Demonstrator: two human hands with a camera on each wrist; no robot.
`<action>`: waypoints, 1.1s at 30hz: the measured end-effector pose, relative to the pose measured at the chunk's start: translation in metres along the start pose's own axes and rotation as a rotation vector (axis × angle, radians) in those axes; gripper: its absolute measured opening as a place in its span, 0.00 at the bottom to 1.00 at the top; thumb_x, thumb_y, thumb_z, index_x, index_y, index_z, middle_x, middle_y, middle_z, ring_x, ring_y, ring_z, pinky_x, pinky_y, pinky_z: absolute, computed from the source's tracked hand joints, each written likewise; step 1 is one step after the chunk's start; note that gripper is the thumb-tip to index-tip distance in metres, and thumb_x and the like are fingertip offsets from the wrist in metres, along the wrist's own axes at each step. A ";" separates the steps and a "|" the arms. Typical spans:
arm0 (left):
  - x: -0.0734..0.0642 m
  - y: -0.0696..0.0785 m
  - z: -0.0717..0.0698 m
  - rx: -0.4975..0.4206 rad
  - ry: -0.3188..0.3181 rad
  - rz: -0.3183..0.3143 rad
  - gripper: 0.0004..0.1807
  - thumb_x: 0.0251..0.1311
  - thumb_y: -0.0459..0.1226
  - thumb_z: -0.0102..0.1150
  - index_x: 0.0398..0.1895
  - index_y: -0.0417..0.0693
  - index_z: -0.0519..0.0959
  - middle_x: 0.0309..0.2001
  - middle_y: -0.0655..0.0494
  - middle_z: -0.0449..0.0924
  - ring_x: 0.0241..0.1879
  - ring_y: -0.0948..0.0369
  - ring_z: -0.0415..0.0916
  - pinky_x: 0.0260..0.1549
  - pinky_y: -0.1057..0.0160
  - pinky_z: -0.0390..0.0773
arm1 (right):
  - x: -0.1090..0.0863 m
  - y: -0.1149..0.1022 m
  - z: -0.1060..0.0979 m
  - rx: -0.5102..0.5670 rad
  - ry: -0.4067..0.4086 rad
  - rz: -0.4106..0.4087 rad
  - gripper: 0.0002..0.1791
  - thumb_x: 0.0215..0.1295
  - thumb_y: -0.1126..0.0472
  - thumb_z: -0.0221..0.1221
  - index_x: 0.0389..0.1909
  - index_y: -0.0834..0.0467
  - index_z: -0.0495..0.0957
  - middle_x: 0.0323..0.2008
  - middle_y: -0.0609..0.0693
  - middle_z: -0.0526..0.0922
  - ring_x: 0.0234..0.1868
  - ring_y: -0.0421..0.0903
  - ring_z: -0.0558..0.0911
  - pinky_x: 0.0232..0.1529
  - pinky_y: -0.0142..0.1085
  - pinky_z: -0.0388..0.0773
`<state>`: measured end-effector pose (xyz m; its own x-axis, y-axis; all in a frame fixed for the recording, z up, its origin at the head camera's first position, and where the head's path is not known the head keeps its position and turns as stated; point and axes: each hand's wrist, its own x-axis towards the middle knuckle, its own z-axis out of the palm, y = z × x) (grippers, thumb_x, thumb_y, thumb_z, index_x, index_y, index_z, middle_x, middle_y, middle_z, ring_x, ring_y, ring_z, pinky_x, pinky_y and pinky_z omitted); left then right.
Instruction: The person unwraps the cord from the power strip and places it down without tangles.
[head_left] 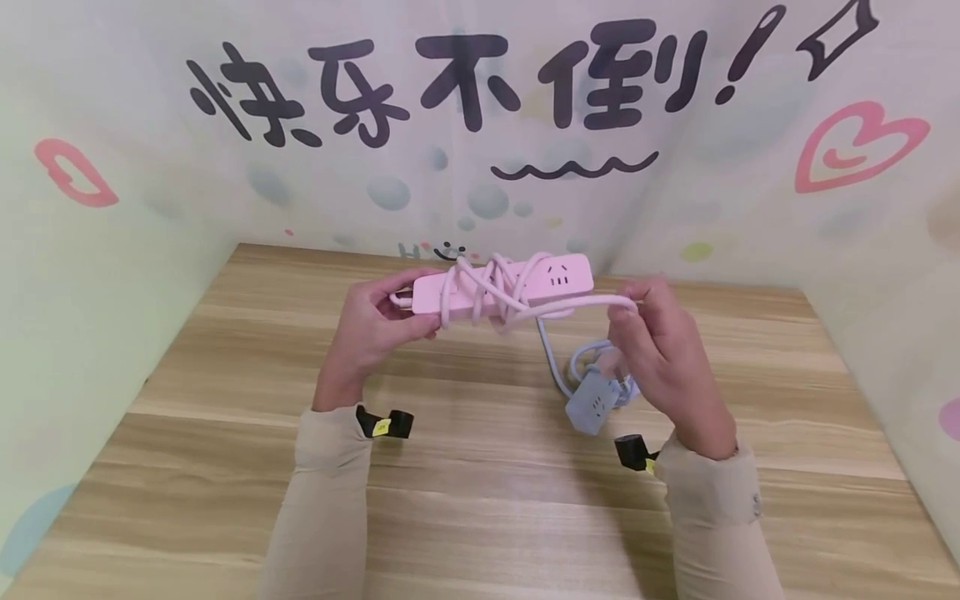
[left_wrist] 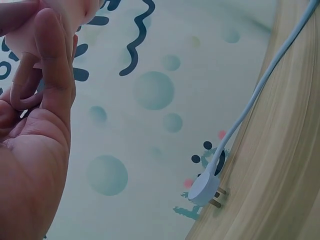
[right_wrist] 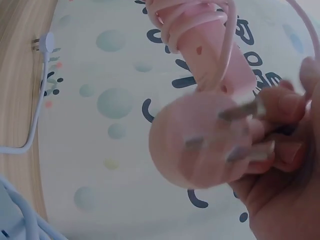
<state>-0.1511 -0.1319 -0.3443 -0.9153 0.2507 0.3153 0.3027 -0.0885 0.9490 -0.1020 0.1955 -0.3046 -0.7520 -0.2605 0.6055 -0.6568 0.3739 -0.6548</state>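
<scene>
A pink power strip point(head_left: 573, 279) is held up above the table, its pink cord point(head_left: 562, 306) wound several times around the body and crossing over itself. My left hand point(head_left: 367, 329) grips the strip's left end between thumb and fingers. Off to the right, my right hand point(head_left: 670, 358) pinches the free length of cord. The cord's pink plug point(right_wrist: 185, 145), with three metal prongs, hangs by the right fingers in the right wrist view, somewhat blurred. Below the right hand, a blue cube-shaped socket point(head_left: 592, 404) rests on the table beside its coiled blue cord point(head_left: 553, 362).
The blue cord ends in a blue plug point(left_wrist: 202, 187) lying near the table's back edge. A printed cloth wall point(head_left: 420, 192) rises behind the wooden table point(head_left: 465, 500), with pale walls on both sides.
</scene>
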 end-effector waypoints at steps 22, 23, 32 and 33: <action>0.000 -0.001 -0.006 -0.119 0.079 0.067 0.25 0.49 0.17 0.63 0.53 0.37 0.83 0.39 0.53 0.82 0.24 0.62 0.84 0.27 0.63 0.88 | -0.005 -0.027 -0.014 -0.010 -0.170 -0.156 0.08 0.71 0.69 0.58 0.36 0.57 0.84 0.23 0.43 0.73 0.26 0.31 0.71 0.26 0.24 0.69; 0.000 -0.001 -0.006 -0.129 0.081 0.064 0.25 0.49 0.17 0.63 0.53 0.40 0.84 0.39 0.53 0.82 0.25 0.62 0.84 0.28 0.63 0.88 | -0.004 -0.027 -0.014 -0.013 -0.183 -0.155 0.08 0.70 0.70 0.59 0.36 0.56 0.85 0.23 0.42 0.74 0.26 0.31 0.71 0.26 0.24 0.69; -0.001 -0.001 -0.005 -0.174 0.107 0.062 0.27 0.49 0.16 0.62 0.49 0.50 0.85 0.38 0.53 0.83 0.25 0.63 0.84 0.28 0.65 0.87 | -0.004 -0.022 -0.014 -0.085 -0.291 -0.091 0.16 0.62 0.75 0.64 0.36 0.49 0.85 0.24 0.37 0.74 0.27 0.31 0.70 0.27 0.23 0.69; -0.001 -0.001 -0.005 -0.175 0.107 0.063 0.27 0.49 0.16 0.62 0.49 0.50 0.85 0.38 0.54 0.83 0.25 0.63 0.84 0.28 0.65 0.87 | -0.004 -0.021 -0.013 -0.102 -0.296 -0.092 0.16 0.61 0.75 0.65 0.36 0.48 0.85 0.24 0.36 0.73 0.27 0.30 0.70 0.27 0.23 0.68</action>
<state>-0.1516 -0.1365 -0.3452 -0.9219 0.1364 0.3625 0.3178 -0.2689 0.9092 -0.0849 0.2007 -0.2871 -0.6833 -0.5391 0.4924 -0.7249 0.4201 -0.5460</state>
